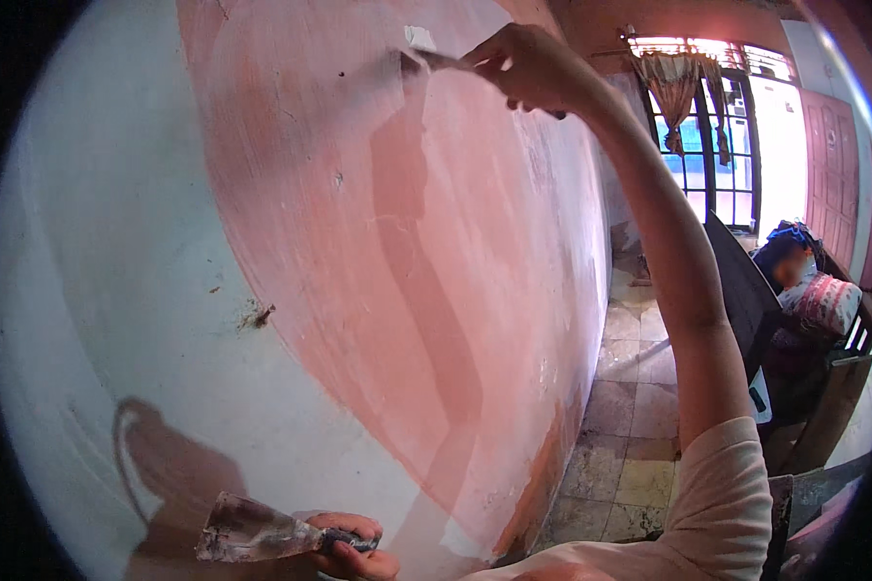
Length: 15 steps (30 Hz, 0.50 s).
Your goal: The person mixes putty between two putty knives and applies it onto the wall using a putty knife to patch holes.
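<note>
The wall in front of me is pink plaster (291, 174) with a pale white part (116, 242) at the left. Raised high, my right hand (538, 70) is closed around a scraper (441, 60), its blade at the pink surface and partly blurred. Just above that blade sits a small white patch (419, 37). Low down, my left hand (354, 550) grips the dark handle of a putty knife (252, 531). Its wide blade is smeared with whitish residue and points left, in front of the white part. My right arm casts a long shadow on the pink plaster.
A small dark hole with debris (259, 317) marks the white wall. Worn floor tiles (610, 445) run along the wall's foot. Dark furniture (746, 281) bearing a pink-and-white cushion (828, 298) stands at right, near a barred window (712, 145) with a brown curtain (670, 92) and a pink door (831, 165).
</note>
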### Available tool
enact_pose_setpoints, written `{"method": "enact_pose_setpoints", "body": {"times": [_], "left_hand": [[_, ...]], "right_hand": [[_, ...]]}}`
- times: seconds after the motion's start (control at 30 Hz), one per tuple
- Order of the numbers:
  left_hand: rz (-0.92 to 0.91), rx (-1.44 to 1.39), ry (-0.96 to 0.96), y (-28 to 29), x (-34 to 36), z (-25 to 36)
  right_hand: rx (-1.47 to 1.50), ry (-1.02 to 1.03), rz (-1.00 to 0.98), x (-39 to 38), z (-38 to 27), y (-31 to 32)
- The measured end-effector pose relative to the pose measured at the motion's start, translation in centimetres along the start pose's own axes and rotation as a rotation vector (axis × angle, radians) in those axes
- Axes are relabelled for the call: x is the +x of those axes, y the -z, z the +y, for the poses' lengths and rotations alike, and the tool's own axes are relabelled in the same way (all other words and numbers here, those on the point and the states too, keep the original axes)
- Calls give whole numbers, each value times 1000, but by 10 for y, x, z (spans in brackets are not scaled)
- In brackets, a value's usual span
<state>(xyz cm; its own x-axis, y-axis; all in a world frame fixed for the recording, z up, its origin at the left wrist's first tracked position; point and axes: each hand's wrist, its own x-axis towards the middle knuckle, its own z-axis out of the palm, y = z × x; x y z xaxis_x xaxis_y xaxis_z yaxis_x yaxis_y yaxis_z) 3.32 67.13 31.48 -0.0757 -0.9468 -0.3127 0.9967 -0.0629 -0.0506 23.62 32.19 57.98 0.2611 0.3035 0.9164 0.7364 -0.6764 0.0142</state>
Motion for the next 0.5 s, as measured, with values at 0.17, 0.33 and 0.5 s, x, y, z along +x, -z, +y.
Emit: {"method": "enact_pose_setpoints", "body": {"times": [0.17,0.33,0.5], "left_hand": [[27,49,-186,-12,12,-14],[49,88,-327,-16,17,-28],[72,113,-411,-21,18,-33]], "right_hand": [[-24,-150,112,17,36,5],[-121,-48,270,26,39,-42],[-172,72,440,27,40,-68]]}}
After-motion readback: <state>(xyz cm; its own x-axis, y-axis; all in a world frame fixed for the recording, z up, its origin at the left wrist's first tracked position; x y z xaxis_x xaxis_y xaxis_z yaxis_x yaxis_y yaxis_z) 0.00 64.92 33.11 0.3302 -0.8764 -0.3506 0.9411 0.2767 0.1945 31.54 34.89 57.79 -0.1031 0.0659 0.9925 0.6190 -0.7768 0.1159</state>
